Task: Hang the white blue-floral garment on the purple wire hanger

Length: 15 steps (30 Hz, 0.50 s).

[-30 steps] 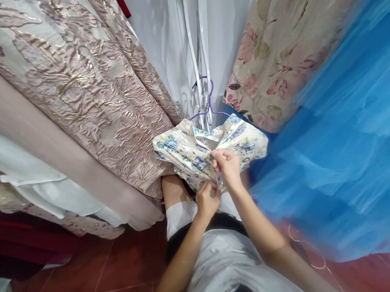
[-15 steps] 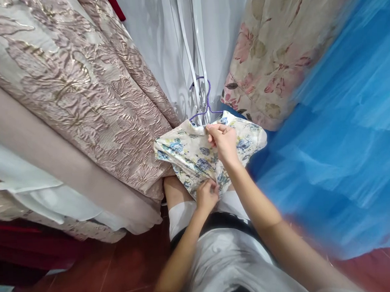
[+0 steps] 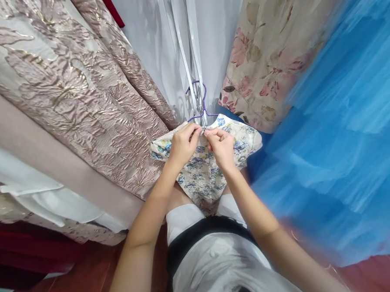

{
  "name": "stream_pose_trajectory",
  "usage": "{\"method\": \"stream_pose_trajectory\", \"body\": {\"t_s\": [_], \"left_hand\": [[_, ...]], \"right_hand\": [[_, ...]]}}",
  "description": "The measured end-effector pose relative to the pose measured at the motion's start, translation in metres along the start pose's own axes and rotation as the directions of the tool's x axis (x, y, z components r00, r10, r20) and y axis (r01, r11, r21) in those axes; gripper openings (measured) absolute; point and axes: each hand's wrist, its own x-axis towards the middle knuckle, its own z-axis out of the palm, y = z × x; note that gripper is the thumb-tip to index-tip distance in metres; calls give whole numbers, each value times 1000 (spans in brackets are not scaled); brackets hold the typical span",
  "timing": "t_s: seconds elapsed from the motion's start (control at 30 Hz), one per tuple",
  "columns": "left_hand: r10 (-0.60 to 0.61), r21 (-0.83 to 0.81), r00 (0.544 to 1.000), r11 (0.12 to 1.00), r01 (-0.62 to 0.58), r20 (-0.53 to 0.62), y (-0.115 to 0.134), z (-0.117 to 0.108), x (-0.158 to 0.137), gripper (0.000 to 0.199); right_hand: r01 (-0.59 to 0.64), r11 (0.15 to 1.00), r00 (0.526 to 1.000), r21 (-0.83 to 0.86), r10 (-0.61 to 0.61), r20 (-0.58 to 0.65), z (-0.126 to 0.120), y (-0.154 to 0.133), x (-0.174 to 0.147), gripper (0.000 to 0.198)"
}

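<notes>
A cream garment with blue floral print hangs on a thin purple hanger, in front of my thighs. My left hand is closed, its thumb and fingertips pinching the middle of the neckline. Close beside it, my right hand is also closed in a pinch on the neckline edge. Their fingertips nearly meet just below the hanger. Whatever small fastening may lie between the fingertips is too small to make out. The garment's shoulders spread out to both sides of my hands.
Pink embossed fabric hangs on the left. White straps run down in front of pale cloth to the hanger. On the right hang a pink-flowered cloth and a blue layered gown. Red tiles cover the floor.
My left hand has moved up from the garment's lower front to the neckline, next to my right hand. The right hand keeps its pinch there. The garment's lower part hangs straighter.
</notes>
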Motion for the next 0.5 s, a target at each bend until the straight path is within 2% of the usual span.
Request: {"method": "stream_pose_trajectory", "body": {"t_s": [0.1,0.2,0.3,0.37,0.43,0.5], "left_hand": [[-13,22,994,1000,16,-105,-1,-3,3,25],[-94,10,965,995,100,-243,-17,-24,7,30],[-173,5,920,982,187,-352,-56,-54,-1,40],[-242,-41,892,969,245,-381,-88,-68,-18,49],[-359,-129,837,933,337,-413,-116,-70,-43,53],[-436,-191,773,899,394,-461,-134,-62,-68,53]], "right_hand": [[-36,998,998,-54,32,-63,-3,17,-7,37],[-104,990,991,-92,95,-98,-11,33,-29,35],[-166,979,984,-121,155,-92,-22,42,-59,34],[-190,972,978,-136,176,-109,-29,46,-77,33],[-215,968,971,-125,199,-131,-33,50,-92,33],[-243,966,964,-94,229,-139,-35,57,-102,33]]}}
